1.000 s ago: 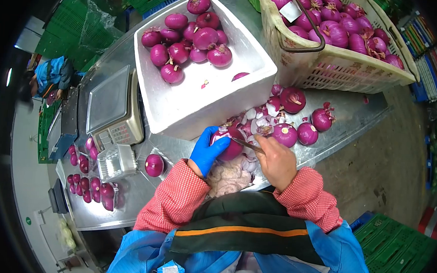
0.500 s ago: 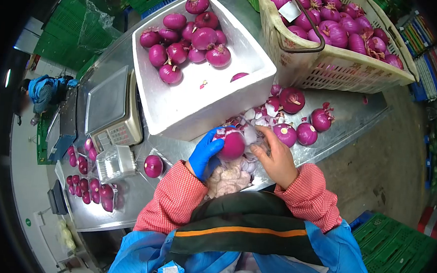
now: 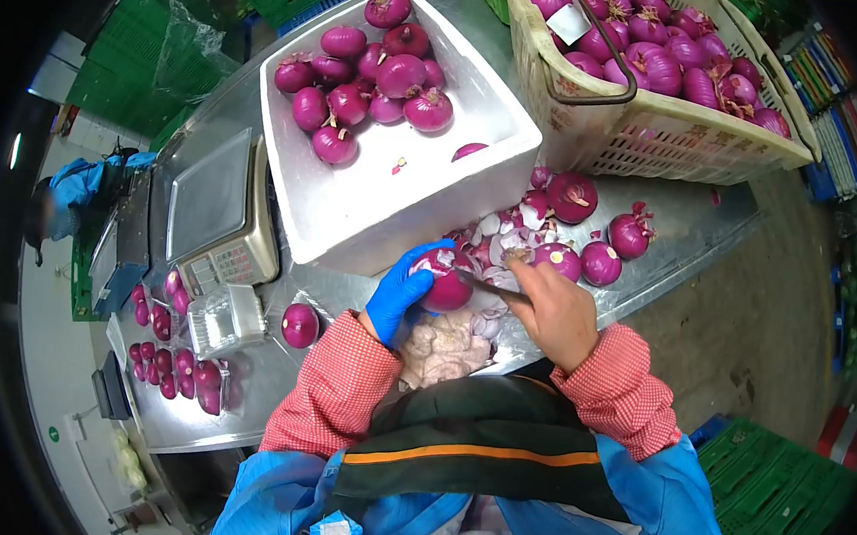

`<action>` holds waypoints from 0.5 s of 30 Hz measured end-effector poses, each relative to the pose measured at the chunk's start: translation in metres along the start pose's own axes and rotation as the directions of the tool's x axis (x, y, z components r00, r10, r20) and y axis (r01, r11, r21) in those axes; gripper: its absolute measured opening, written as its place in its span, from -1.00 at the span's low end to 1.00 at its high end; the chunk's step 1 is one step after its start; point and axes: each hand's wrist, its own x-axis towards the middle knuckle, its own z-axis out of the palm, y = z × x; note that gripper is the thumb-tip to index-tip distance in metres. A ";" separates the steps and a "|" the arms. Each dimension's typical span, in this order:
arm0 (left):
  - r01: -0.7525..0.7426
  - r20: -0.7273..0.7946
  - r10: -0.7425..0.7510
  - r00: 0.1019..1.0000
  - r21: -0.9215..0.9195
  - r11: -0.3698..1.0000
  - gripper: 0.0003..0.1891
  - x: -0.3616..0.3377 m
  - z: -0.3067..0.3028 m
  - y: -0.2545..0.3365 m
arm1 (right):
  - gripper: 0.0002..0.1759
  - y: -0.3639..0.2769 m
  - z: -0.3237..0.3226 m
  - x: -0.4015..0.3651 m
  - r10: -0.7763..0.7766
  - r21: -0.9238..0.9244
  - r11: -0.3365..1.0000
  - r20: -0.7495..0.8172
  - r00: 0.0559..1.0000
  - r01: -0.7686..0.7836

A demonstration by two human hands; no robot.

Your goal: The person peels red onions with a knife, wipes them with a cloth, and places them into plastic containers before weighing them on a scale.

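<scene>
My left hand (image 3: pixel 393 301), in a blue glove, grips a red onion (image 3: pixel 444 293) whose top shows a pale, peeled patch. In my bare right hand (image 3: pixel 558 320) is a small knife (image 3: pixel 492 289), its blade lying against the onion's right side. Behind the hands, a heap of onion skins (image 3: pixel 494 240) is spread along the foam box. Below the onion lies a crumpled pinkish cloth (image 3: pixel 445 351). Several whole onions stand right of the skins, among them a loose red onion (image 3: pixel 600 263).
A white foam box (image 3: pixel 392 216) holds several onions. Behind on the right, a cream plastic crate (image 3: pixel 643 133) is full of onions. To the left are a scale (image 3: pixel 212 200), clear plastic trays (image 3: pixel 224 319) and packed onions (image 3: pixel 208 377). Another person (image 3: pixel 75 187) is at far left.
My right hand has shifted slightly right and down, and the knife blade now shows across the onion's side. The onion has turned a little in my left hand. The other person has moved.
</scene>
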 end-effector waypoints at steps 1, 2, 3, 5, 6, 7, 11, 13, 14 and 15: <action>0.015 -0.009 -0.015 1.000 -0.022 1.000 -0.24 -0.002 0.003 0.004 | -0.42 -0.001 -0.005 0.000 -0.070 -0.045 0.997 0.001 0.998 0.070; 0.030 -0.017 -0.031 0.999 -0.044 0.999 -0.24 -0.002 0.005 0.006 | -0.41 -0.002 -0.007 -0.001 -0.138 -0.089 0.986 0.004 0.990 0.138; 0.019 -0.004 -0.019 1.000 -0.019 1.000 -0.24 0.001 0.000 0.004 | -0.40 -0.004 -0.006 -0.001 -0.152 -0.117 0.982 -0.029 0.988 0.147; 0.033 -0.022 -0.033 0.999 0.006 0.999 -0.26 0.002 -0.004 -0.001 | -0.41 -0.002 -0.006 -0.001 -0.155 -0.127 0.981 -0.042 0.987 0.149; 0.041 -0.033 -0.040 0.999 0.018 0.999 -0.26 0.001 -0.004 -0.002 | -0.42 -0.002 -0.004 -0.001 -0.157 -0.130 0.980 -0.048 0.986 0.150; 0.041 -0.032 -0.040 0.999 0.029 0.999 -0.27 0.000 -0.004 -0.001 | -0.42 -0.001 -0.003 -0.001 -0.151 -0.142 0.980 -0.050 0.987 0.143; 0.024 -0.019 -0.022 1.000 0.077 0.997 -0.33 -0.001 -0.006 -0.003 | -0.46 0.002 0.001 -0.001 -0.143 -0.145 0.981 -0.068 0.987 0.132; -0.005 -0.006 0.006 1.000 0.184 0.983 -0.36 -0.001 -0.007 -0.004 | -0.48 0.003 0.003 -0.001 -0.136 -0.143 0.982 -0.074 0.988 0.125; -0.025 0.003 0.025 1.000 0.276 0.961 -0.36 -0.001 -0.006 -0.003 | -0.49 0.003 0.004 -0.001 -0.128 -0.154 0.981 -0.072 0.989 0.116; -0.045 0.014 0.043 0.999 0.366 0.930 -0.36 -0.001 -0.006 -0.002 | -0.50 0.003 0.006 0.000 -0.120 -0.164 0.981 -0.071 0.990 0.107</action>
